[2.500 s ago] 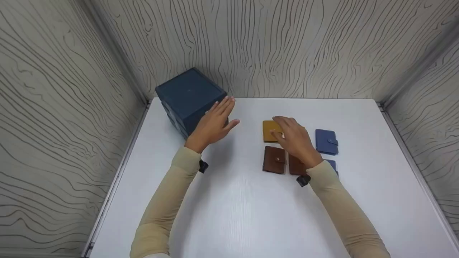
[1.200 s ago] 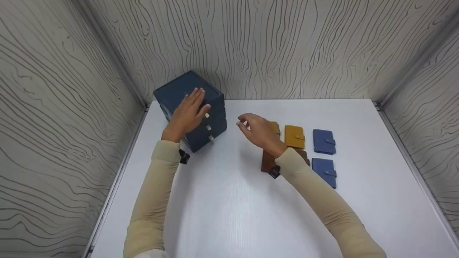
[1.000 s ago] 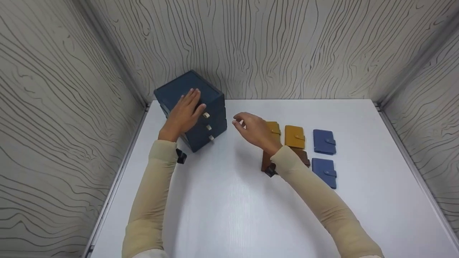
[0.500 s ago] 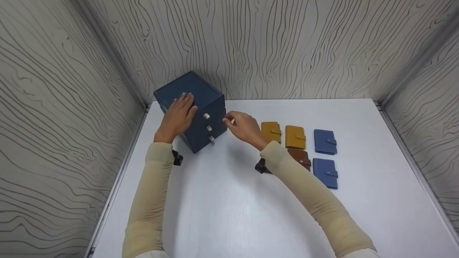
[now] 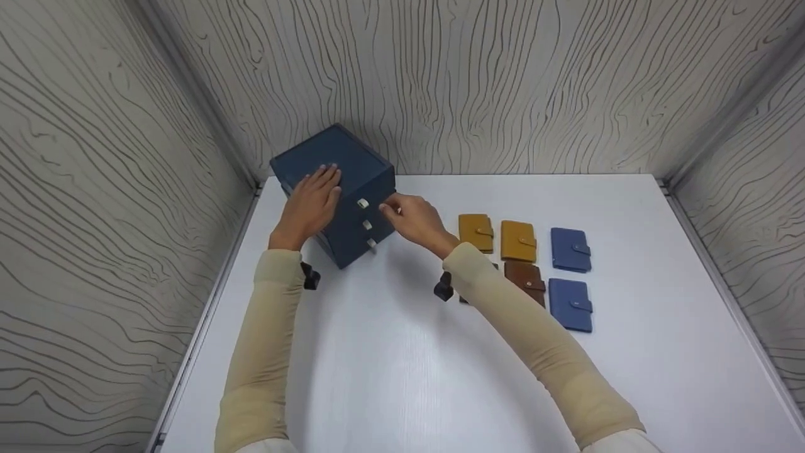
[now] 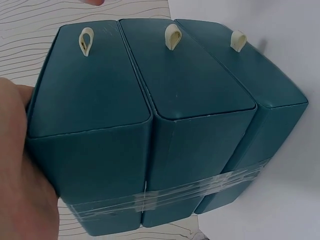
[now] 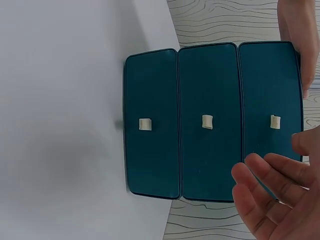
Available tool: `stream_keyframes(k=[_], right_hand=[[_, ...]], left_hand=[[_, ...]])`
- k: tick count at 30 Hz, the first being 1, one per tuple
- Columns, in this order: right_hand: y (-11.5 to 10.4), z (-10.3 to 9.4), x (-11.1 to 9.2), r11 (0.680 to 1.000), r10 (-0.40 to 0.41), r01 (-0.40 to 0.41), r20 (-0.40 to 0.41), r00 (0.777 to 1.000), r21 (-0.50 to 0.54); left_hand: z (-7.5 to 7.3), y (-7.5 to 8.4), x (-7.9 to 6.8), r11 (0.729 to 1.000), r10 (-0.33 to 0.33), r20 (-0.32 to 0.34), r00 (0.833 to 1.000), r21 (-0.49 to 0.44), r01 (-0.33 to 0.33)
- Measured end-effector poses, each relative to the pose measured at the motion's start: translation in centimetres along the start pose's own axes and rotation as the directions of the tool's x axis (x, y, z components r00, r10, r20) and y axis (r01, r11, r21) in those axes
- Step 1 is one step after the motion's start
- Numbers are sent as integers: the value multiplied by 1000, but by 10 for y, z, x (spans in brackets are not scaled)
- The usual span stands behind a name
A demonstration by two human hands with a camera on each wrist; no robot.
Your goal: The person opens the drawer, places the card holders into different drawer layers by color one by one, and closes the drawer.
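A dark blue-green three-drawer box (image 5: 333,148) stands at the back left, its drawers closed and each fronted by a cream loop pull. My left hand (image 5: 308,204) rests on its top with fingers extended. In front of the box, my right hand (image 5: 415,217) holds nothing; its loosely bent fingers are just right of the top pull (image 5: 363,203). The right wrist view shows a gap between those fingers (image 7: 272,180) and the top drawer's pull (image 7: 275,122). Clear tape (image 6: 200,187) wraps the box's side.
Right of the box lie snap-tab wallets: two mustard (image 5: 518,241), two blue (image 5: 570,304) and a brown one (image 5: 525,281). Another dark one is mostly hidden by the right sleeve (image 5: 516,321). Wood-patterned panels (image 5: 478,88) enclose the white table (image 5: 402,377) behind and at the sides.
My left hand has moved left from the box's front corner onto its top. My right hand has travelled left from over the wallets to the drawer fronts. Box and wallets have not moved.
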State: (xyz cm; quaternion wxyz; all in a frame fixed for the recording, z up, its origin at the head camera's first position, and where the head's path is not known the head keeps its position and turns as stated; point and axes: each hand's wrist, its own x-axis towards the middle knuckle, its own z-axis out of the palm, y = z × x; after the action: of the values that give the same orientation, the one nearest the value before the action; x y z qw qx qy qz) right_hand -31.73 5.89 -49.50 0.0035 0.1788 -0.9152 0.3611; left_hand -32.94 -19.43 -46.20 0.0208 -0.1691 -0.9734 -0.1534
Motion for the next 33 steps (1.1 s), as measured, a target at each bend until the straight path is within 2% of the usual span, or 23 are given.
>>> stream_keyframes(k=[11,22,33], right_hand=[[-6,9,9,996,48,-50,34,998,71],[-20,19,18,992,43,-49,54,998,116],[-24,26,20,986,70,-78,57,996,150]], left_hand=[[3,-1,-1,1000,5,-29,1000,-1,-5],[5,-2,-1,1000,8,-23,1000,-6,-8],[7,-3,-2,1000,25,-42,999,1,-25]])
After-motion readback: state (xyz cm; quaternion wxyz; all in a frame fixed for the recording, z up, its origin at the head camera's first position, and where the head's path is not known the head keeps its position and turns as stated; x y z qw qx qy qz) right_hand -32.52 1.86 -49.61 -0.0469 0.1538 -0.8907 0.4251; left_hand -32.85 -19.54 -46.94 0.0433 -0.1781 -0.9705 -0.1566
